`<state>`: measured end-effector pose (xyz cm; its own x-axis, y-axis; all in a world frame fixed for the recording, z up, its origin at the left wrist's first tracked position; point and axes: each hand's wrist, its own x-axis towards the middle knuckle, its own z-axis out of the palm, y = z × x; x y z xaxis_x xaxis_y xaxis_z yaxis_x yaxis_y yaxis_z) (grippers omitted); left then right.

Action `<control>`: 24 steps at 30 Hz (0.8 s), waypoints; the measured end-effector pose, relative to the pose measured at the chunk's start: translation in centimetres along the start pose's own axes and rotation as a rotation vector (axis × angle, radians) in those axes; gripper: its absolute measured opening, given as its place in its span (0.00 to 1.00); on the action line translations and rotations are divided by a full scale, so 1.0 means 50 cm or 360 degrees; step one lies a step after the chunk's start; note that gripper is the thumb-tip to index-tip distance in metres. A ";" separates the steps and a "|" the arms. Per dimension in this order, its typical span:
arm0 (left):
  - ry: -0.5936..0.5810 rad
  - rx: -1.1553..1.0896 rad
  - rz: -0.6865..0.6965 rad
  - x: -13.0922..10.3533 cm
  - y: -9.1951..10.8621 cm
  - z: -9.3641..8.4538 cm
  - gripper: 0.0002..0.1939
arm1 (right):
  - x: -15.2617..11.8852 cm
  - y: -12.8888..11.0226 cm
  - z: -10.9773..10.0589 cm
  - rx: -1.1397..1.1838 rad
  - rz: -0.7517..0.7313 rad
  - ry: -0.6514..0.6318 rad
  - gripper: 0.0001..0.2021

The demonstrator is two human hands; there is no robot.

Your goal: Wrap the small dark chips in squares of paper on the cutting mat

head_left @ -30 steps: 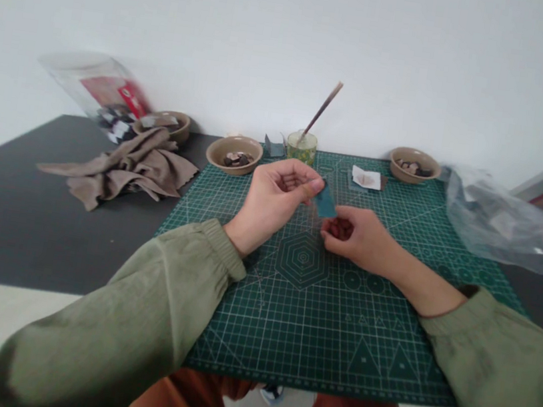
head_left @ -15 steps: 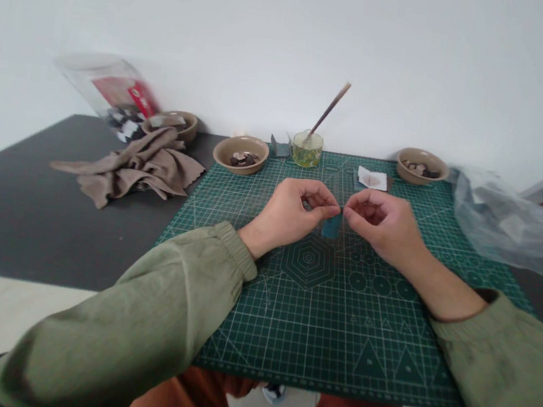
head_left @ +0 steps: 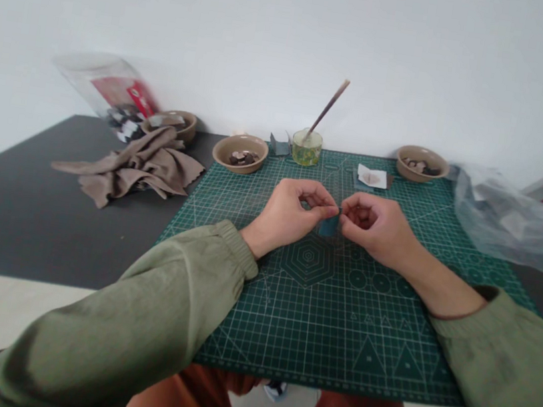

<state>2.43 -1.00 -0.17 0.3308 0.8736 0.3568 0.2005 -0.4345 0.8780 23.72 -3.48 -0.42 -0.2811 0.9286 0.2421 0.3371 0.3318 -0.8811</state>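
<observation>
Over the green cutting mat (head_left: 317, 345), our left hand (head_left: 290, 214) pinches a small blue strip (head_left: 328, 227); whether our right hand (head_left: 380, 229), at its upper edge, pinches too, we cannot tell. Likely we're working that edge, needing steadiness next.

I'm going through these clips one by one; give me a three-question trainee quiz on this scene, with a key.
1. Multiple choice: how many brown bowls show? A) one; B) three; C) five.
2. True or false: in the picture, the crumpled cloth lies to the right of the cutting mat.
3. Fill in the colour: the left hand pinches a small ____ piece.

Key
1. B.
2. False; it lies to the left, on the dark tabletop.
3. Blue.
</observation>
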 end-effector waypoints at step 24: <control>0.0094 -0.0155 0.0007 0.003 0.011 -0.006 0.06 | -0.005 0.012 0.010 -0.0079 -0.0033 -0.0203 0.05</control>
<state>2.29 -1.04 0.46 0.2760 0.8843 0.3766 0.1075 -0.4178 0.9022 23.56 -3.61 -1.19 -0.3991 0.8940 0.2037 0.3733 0.3613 -0.8545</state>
